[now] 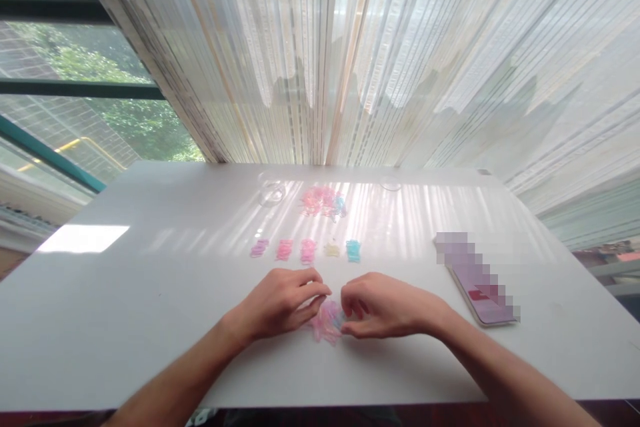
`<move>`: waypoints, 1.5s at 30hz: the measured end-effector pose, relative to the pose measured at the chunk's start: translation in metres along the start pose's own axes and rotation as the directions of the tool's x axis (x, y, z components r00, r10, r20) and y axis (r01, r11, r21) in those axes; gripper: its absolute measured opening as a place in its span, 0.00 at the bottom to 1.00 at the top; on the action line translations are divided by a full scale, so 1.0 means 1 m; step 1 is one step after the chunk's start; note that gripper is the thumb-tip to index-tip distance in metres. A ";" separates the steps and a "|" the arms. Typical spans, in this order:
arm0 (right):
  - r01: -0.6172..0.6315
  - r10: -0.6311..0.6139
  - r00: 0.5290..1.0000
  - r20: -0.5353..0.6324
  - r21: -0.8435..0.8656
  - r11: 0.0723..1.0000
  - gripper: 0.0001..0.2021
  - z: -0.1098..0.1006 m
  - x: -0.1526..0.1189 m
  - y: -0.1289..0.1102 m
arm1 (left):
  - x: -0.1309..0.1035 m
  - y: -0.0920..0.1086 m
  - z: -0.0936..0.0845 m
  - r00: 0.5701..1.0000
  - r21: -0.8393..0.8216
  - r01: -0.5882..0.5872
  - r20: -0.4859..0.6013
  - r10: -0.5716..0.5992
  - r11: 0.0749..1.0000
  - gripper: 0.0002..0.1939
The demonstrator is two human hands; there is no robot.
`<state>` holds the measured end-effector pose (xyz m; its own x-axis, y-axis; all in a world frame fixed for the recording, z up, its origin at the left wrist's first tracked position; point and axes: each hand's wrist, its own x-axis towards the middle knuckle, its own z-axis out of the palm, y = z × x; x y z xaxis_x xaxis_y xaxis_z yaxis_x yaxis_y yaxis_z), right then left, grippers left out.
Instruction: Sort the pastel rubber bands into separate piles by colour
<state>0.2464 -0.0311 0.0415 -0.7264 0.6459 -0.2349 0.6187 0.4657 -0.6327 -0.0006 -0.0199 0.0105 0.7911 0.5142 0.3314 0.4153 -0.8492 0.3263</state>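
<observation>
A loose pile of small translucent pastel clips (pixel 327 321), mostly pink and lilac with some pale blue, lies near the front of the white table. Their exact kind is too small to make out. At the pile's left side is my left hand (pixel 285 303), fingers bent and apart over its edge. My right hand (pixel 387 307) reaches in from the right, fingers curled and thumb apart from them beside the pale blue pieces. Beyond my hands, small sorted groups form a row: purple (pixel 259 248), pink (pixel 285 250), brighter pink (pixel 308 251), cream (pixel 332 248) and turquoise (pixel 353 250).
A larger mixed heap of clips (pixel 323 201) sits farther back, with a clear round container or lid (pixel 273 193) to its left. On the right lies a phone (pixel 483 293), partly pixelated. Striped sheer curtains (pixel 325 60) hang behind the white table (pixel 125 320).
</observation>
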 end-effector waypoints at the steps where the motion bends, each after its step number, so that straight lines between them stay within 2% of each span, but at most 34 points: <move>1: -0.012 0.012 1.000 -0.022 -0.009 1.000 0.06 0.002 0.000 0.000 | -0.001 -0.001 0.002 0.999 0.001 -0.006 -0.037 0.006 1.000 0.09; 4: -0.008 0.007 0.996 -0.087 -0.009 1.000 0.07 0.010 -0.003 0.003 | -0.001 -0.002 0.006 0.997 -0.010 -0.018 -0.076 0.017 1.000 0.08; 7: 0.019 -0.023 0.994 -0.108 -0.040 0.999 0.06 0.017 -0.006 0.006 | 0.000 -0.003 0.010 0.998 -0.028 -0.017 -0.055 0.015 0.999 0.08; 11: 0.035 -0.037 0.992 -0.124 -0.018 0.999 0.04 0.020 -0.009 0.005 | -0.001 -0.002 0.008 0.998 -0.099 0.052 0.022 -0.050 0.994 0.12; 16: 0.050 -0.064 0.988 -0.137 -0.103 0.993 0.03 0.025 -0.008 0.004 | -0.005 -0.003 -0.006 0.971 -0.201 0.202 0.168 -0.170 0.959 0.10; 22: 0.110 -0.137 0.971 -0.194 -0.144 0.983 0.02 0.030 -0.008 0.009 | -0.004 -0.002 -0.008 0.966 -0.175 0.209 0.189 -0.176 0.962 0.12; 29: 0.211 -0.234 0.929 -0.286 -0.109 0.971 0.04 0.026 -0.010 0.011 | -0.005 0.002 0.000 0.988 -0.156 0.127 0.107 -0.111 0.980 0.10; 35: 0.263 -0.290 0.862 -0.415 -0.123 0.957 0.03 0.025 -0.010 0.013 | -0.004 0.002 0.003 0.997 -0.161 0.070 0.025 -0.067 0.984 0.10; 39: 0.281 -0.334 0.809 -0.484 -0.181 0.943 0.04 0.029 -0.008 0.014 | -0.002 0.004 0.006 0.998 -0.193 0.013 -0.059 -0.025 0.981 0.07; 42: 0.274 -0.344 0.799 -0.494 -0.210 0.938 0.05 0.030 -0.007 0.013 | -0.002 0.004 0.007 0.992 -0.204 -0.014 -0.124 -0.012 0.979 0.05; 45: 0.270 -0.347 0.799 -0.491 -0.222 0.937 0.06 0.029 -0.006 0.014 | -0.001 0.004 0.007 0.991 -0.190 -0.019 -0.134 -0.007 0.982 0.04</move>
<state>0.2505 -0.0464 0.0126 -0.6479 0.6518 0.3943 0.4502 0.7452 -0.4920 0.0031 -0.0246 0.0048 0.7205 0.5317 0.4451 0.3076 -0.8203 0.4821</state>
